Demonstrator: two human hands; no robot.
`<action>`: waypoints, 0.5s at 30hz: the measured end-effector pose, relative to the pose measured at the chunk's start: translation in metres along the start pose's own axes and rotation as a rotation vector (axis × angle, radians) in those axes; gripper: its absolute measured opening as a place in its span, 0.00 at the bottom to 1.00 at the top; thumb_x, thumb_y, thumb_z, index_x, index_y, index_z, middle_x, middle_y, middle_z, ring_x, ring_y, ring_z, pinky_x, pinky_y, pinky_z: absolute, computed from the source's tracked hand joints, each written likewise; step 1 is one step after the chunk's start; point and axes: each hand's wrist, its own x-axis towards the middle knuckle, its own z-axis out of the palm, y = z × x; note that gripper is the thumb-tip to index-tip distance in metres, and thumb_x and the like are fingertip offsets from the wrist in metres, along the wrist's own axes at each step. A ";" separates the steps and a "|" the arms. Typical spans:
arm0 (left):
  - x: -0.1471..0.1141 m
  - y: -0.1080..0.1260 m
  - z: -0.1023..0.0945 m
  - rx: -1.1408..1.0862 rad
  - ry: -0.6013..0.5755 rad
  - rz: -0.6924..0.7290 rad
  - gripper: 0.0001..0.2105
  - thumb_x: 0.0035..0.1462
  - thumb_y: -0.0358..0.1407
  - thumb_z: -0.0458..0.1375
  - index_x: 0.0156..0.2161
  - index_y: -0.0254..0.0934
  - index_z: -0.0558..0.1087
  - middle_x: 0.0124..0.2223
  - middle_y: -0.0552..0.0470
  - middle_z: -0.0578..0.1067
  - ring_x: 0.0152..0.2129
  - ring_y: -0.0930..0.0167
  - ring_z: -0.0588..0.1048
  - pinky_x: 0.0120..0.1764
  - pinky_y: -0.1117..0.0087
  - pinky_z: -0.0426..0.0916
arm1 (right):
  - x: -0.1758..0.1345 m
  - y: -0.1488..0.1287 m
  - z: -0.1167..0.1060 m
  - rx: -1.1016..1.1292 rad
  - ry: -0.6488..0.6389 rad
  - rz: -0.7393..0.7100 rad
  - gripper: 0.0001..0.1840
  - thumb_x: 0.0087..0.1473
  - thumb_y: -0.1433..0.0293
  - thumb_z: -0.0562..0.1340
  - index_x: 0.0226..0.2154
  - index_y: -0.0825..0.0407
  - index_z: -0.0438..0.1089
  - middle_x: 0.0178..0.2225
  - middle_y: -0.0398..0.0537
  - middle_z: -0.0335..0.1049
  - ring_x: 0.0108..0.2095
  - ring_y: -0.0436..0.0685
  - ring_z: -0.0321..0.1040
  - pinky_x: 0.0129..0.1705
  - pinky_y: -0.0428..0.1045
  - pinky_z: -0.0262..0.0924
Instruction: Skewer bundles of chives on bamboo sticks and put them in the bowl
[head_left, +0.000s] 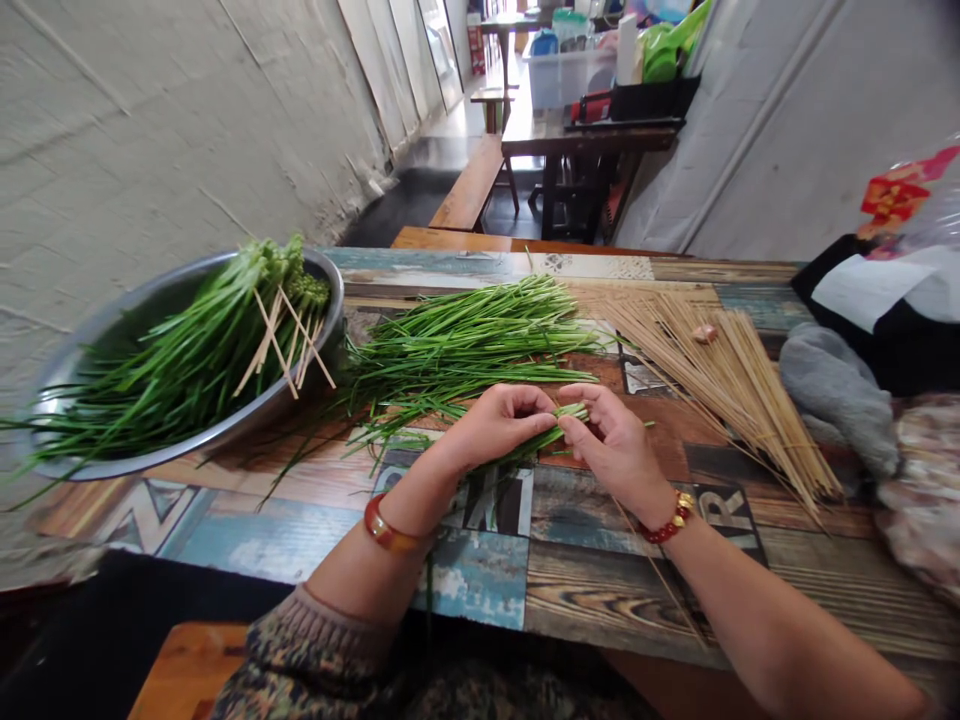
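Both my hands meet over the front of the patterned table, closed around a small bunch of garlic chives (571,412). My left hand (506,425) pinches the bunch from the left, its green leaves trailing below and behind the fingers. My right hand (616,440) grips the pale cut ends between thumb and fingers. Under the right wrist a thin bamboo skewer (660,570) slants toward the table edge; whether the hand holds it I cannot tell. Just beyond my hands lies a loose pile of chives (480,330), stems pointing right.
A metal basin (336,290) at left holds chives with several skewers stuck through them. Many bamboo skewers (720,380) fan out at right, beside a grey plastic bag (836,390) and a black box (847,270). A bench (472,185) and another table (525,140) stand behind.
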 end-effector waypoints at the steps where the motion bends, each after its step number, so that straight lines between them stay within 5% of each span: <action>1: 0.001 0.000 0.001 0.018 0.019 0.004 0.14 0.52 0.42 0.61 0.29 0.29 0.73 0.28 0.50 0.73 0.25 0.75 0.67 0.29 0.74 0.62 | 0.000 -0.001 0.000 0.007 -0.008 0.010 0.17 0.55 0.61 0.60 0.45 0.52 0.66 0.24 0.40 0.67 0.20 0.48 0.62 0.21 0.44 0.58; 9: 0.000 -0.001 0.010 0.175 0.077 0.053 0.11 0.54 0.37 0.58 0.26 0.30 0.73 0.25 0.52 0.72 0.23 0.76 0.66 0.27 0.76 0.60 | -0.001 0.004 0.004 0.028 0.015 0.096 0.13 0.56 0.60 0.59 0.35 0.53 0.68 0.20 0.41 0.66 0.16 0.48 0.63 0.18 0.44 0.57; 15: 0.002 0.000 -0.016 0.368 0.173 0.054 0.09 0.55 0.35 0.56 0.31 0.31 0.76 0.31 0.49 0.77 0.29 0.72 0.72 0.32 0.74 0.63 | -0.001 0.006 0.003 -0.063 -0.032 0.056 0.09 0.55 0.64 0.59 0.33 0.53 0.69 0.18 0.40 0.66 0.15 0.48 0.61 0.16 0.43 0.54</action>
